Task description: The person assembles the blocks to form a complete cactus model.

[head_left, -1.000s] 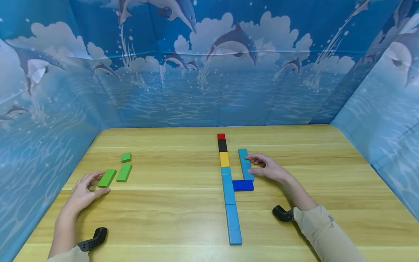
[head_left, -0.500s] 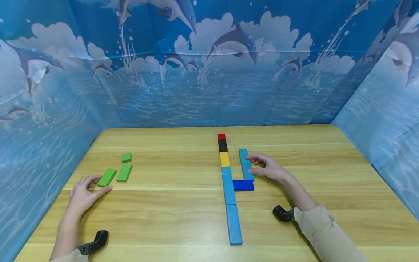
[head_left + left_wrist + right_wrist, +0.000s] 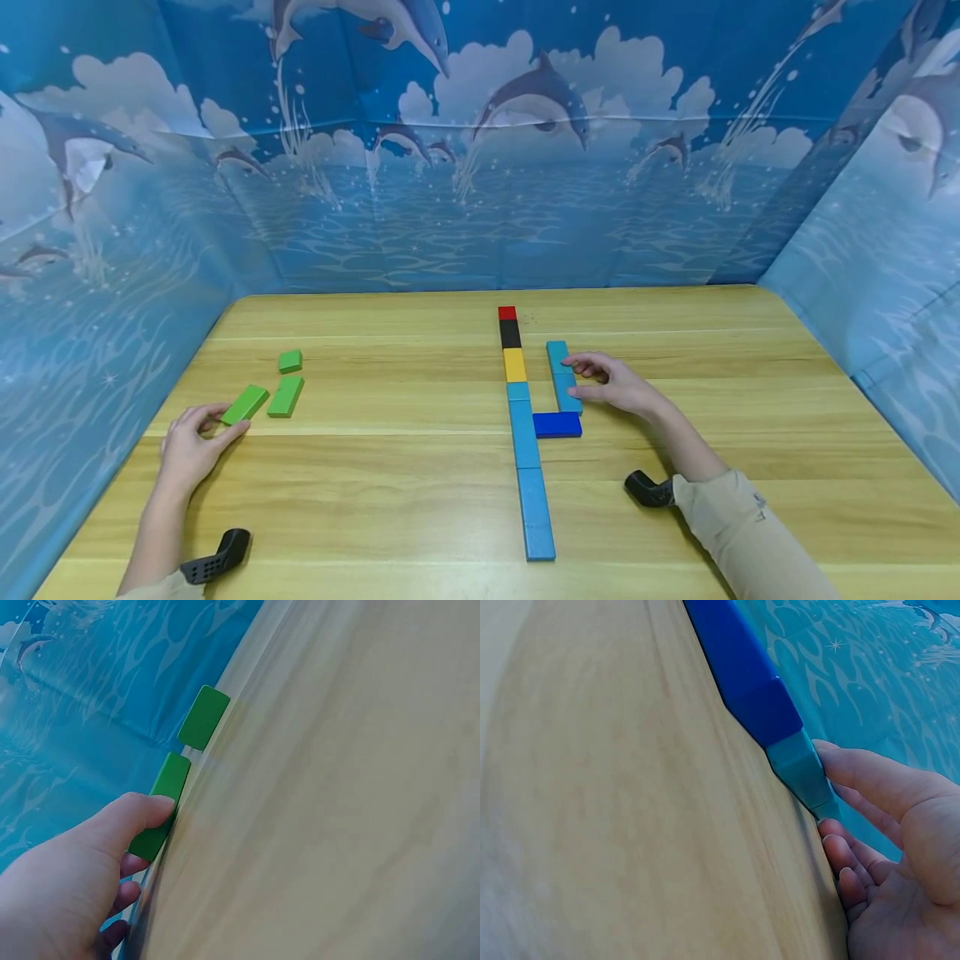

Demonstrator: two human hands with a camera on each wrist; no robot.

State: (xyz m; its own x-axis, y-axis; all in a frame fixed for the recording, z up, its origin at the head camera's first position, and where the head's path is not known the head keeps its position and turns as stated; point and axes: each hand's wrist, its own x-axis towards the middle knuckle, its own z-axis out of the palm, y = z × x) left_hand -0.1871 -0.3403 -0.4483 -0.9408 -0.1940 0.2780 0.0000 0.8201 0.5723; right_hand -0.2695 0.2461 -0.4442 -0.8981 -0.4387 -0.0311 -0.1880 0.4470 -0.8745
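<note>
At the left, my left hand (image 3: pixel 191 437) pinches a long green block (image 3: pixel 244 405) between thumb and fingers. The left wrist view shows the thumb over the near face of that green block (image 3: pixel 171 782). A second green block (image 3: pixel 286 397) lies beside it, with a small green block (image 3: pixel 290 361) behind. On the right, my right hand (image 3: pixel 618 385) rests by a light-blue strip (image 3: pixel 564 377), fingertip and thumb at its right edge, not gripping it. In the right wrist view the thumb reaches the light-blue strip (image 3: pixel 799 766), its far end partly hidden.
A row of blocks runs front to back: red (image 3: pixel 507 312), black (image 3: pixel 509 333), yellow (image 3: pixel 514 365), then a light-blue length (image 3: pixel 530 492). A dark-blue block (image 3: pixel 557 425) lies crosswise between row and strip. A dolphin-print cloth (image 3: pixel 480 208) surrounds the wooden table (image 3: pixel 390 492).
My left thumb and fingers have closed in on the green block, which has turned slightly. My right hand has stayed still beside the light-blue strip.
</note>
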